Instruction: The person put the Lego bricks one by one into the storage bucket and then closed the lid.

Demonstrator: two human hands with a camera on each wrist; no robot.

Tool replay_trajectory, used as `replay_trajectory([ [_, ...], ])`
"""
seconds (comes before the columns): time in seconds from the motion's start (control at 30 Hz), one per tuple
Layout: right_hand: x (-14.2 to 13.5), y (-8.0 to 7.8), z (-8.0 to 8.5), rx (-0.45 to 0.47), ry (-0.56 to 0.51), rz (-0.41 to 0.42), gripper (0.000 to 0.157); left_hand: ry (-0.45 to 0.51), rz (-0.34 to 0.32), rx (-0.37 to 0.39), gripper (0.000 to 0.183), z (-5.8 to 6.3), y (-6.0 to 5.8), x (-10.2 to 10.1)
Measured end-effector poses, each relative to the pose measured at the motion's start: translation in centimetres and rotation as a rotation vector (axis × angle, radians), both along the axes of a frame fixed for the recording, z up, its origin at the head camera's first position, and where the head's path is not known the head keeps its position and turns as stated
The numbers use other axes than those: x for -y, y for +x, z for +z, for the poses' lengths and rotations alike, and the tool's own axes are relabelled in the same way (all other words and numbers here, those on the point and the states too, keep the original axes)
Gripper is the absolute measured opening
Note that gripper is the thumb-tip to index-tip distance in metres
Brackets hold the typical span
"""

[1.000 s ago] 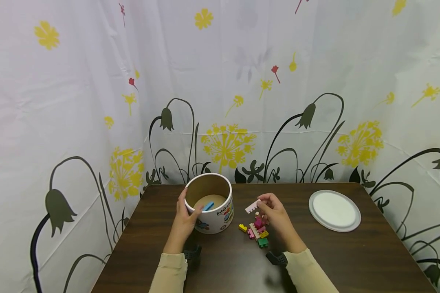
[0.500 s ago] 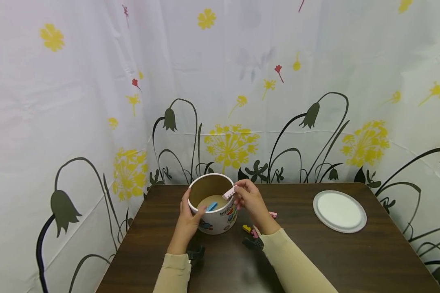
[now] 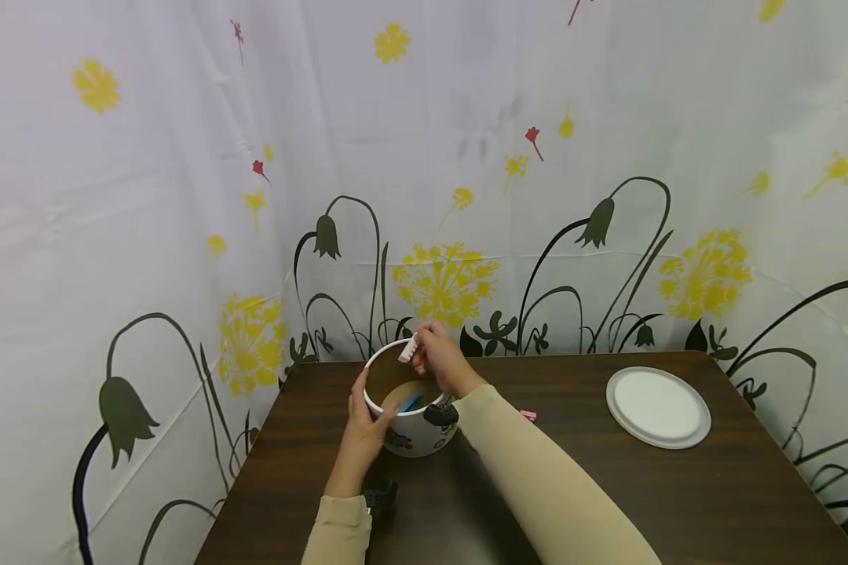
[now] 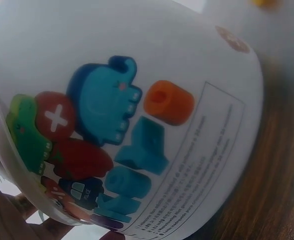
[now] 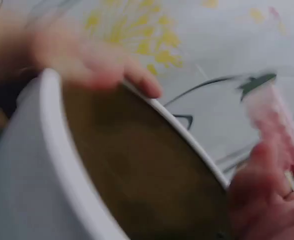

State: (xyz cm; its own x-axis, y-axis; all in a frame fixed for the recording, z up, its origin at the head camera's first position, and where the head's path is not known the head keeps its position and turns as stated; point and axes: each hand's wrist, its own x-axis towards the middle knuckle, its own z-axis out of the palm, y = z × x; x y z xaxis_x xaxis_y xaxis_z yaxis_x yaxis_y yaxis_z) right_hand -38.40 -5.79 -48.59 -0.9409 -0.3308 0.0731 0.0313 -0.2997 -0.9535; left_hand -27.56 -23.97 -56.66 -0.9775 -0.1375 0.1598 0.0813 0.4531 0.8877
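Observation:
A white round tub point(image 3: 413, 441) with printed cartoon pictures stands on the table. My left hand point(image 3: 363, 433) holds its left side, thumb at the front rim and fingers along the outer wall. Above the tub's far rim, my right hand point(image 3: 444, 358) pinches a pale pink toy brick point(image 3: 408, 348) with a toothed edge. In the right wrist view the pink brick point(image 5: 272, 112) looks blurred beside the tub's rim point(image 5: 186, 134). Inside the tub lies a blue toy brick point(image 3: 411, 402). The left wrist view is filled by the tub's printed wall point(image 4: 186, 55).
A white round lid or plate point(image 3: 657, 406) lies at the right of the dark wooden table point(image 3: 608, 494). One pink brick point(image 3: 528, 415) shows past my right sleeve point(image 3: 537, 471), which hides the rest of the pile. A patterned curtain point(image 3: 424, 157) hangs behind.
My right hand has carried the pink brick leftward from the pile to above the tub. My left hand stays on the tub, and the right forearm now covers most of the pile.

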Motion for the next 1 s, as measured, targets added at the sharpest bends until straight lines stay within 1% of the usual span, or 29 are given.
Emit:
replay_trajectory([
  [0.07, 0.27, -0.16, -0.45, 0.019, 0.103, 0.000, 0.011, 0.005, -0.006, 0.000, 0.092, -0.05, -0.05, -0.11],
  [0.13, 0.27, -0.04, -0.51, 0.025, 0.148, -0.001, 0.009, 0.002, -0.009, -0.005, 0.092, -0.13, -0.09, -0.22],
  [0.17, 0.26, -0.01, -0.53, 0.026, 0.145, -0.005, 0.006, -0.001, -0.009, -0.002, 0.092, -0.13, -0.07, -0.25],
  [0.27, 0.13, -0.05, -0.46, 0.022, 0.092, 0.002, 0.006, -0.003, -0.008, 0.006, 0.093, 0.01, -0.03, -0.25],
  [0.33, 0.14, -0.09, -0.38, 0.020, 0.078, 0.018, 0.008, -0.004, -0.006, 0.006, 0.094, 0.14, -0.02, -0.15],
  [0.43, 0.32, -0.09, -0.15, 0.005, 0.101, 0.031, 0.011, 0.000, 0.000, 0.003, 0.094, 0.48, -0.08, 0.06],
  [0.57, 0.57, -0.02, 0.00, -0.031, 0.125, 0.019, 0.012, 0.002, -0.004, -0.002, 0.094, 0.76, -0.20, 0.32],
  [0.63, 0.64, 0.06, -0.04, -0.044, 0.135, 0.014, 0.014, 0.006, -0.005, 0.001, 0.094, 0.75, -0.18, 0.40],
  [0.73, 0.64, 0.30, -0.13, -0.064, 0.169, 0.017, 0.021, 0.010, -0.004, 0.005, 0.094, 0.62, -0.13, 0.40],
  [0.87, 0.45, 0.63, -0.13, -0.068, 0.189, 0.011, 0.029, 0.020, -0.013, 0.006, 0.094, 0.38, -0.10, 0.27],
  [1.0, 0.34, 0.61, -0.32, -0.060, 0.206, -0.005, 0.026, 0.023, -0.014, 0.007, 0.094, 0.12, -0.06, 0.17],
])
